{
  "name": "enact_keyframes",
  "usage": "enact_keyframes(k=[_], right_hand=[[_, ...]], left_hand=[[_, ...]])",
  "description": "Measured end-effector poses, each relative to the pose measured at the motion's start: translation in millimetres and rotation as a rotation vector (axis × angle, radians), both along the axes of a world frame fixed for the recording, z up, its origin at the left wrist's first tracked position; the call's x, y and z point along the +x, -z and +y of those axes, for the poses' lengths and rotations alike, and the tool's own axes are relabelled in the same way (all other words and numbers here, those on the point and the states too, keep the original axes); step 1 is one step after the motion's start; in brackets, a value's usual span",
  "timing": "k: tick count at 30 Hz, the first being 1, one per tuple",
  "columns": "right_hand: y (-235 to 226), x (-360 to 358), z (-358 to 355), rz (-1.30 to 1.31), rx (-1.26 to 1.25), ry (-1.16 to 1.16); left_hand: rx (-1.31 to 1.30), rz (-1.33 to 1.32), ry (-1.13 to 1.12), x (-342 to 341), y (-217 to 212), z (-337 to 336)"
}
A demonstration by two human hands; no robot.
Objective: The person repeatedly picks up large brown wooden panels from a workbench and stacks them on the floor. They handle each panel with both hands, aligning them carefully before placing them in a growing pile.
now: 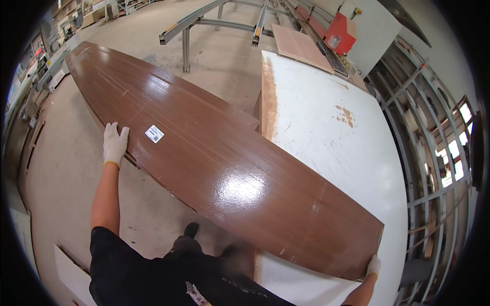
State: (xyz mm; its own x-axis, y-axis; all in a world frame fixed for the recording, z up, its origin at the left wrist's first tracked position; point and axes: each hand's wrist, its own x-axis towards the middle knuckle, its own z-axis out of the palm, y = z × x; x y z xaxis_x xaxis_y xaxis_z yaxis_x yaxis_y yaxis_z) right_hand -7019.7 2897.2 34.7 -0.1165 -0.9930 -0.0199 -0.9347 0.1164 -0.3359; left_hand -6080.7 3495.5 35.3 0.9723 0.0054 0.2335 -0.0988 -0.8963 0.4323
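Observation:
A long, glossy brown wood-grain panel (pixel 204 137) slants across the view from far left to near right, with a small white label (pixel 154 134) stuck on its face. Its right part lies over a white-topped table (pixel 332 137), while the left part reaches out above the floor. My left hand (pixel 115 144), in a white glove, grips the panel's left long edge near the label, thumb on the face side. At the near right corner my right hand (pixel 374 266), also gloved, holds the short end; the panel hides some of its fingers.
Beyond the table stands a metal roller frame (pixel 204 21). A red machine housing (pixel 340 33) and a thin brown board (pixel 301 47) are at the table's far end. Metal racking (pixel 434 132) runs along the right. A white board (pixel 76 275) lies at lower left.

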Motion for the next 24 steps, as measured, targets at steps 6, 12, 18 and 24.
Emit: enact_keyframes(k=[6,12,18,24], right_hand=[[-19,27,25,-0.033,-0.038,-0.070],[-25,125,73,-0.140,-0.027,-0.172],[-35,296,128,-0.152,0.031,-0.358],[-16,437,168,-0.312,0.092,-0.470]], left_hand=[[0.080,-0.027,-0.007,11,-14,-13],[0.133,0.022,-0.059,43,-11,-18],[0.272,0.027,-0.104,80,-21,-11],[0.330,-0.005,-0.114,127,-23,16]])
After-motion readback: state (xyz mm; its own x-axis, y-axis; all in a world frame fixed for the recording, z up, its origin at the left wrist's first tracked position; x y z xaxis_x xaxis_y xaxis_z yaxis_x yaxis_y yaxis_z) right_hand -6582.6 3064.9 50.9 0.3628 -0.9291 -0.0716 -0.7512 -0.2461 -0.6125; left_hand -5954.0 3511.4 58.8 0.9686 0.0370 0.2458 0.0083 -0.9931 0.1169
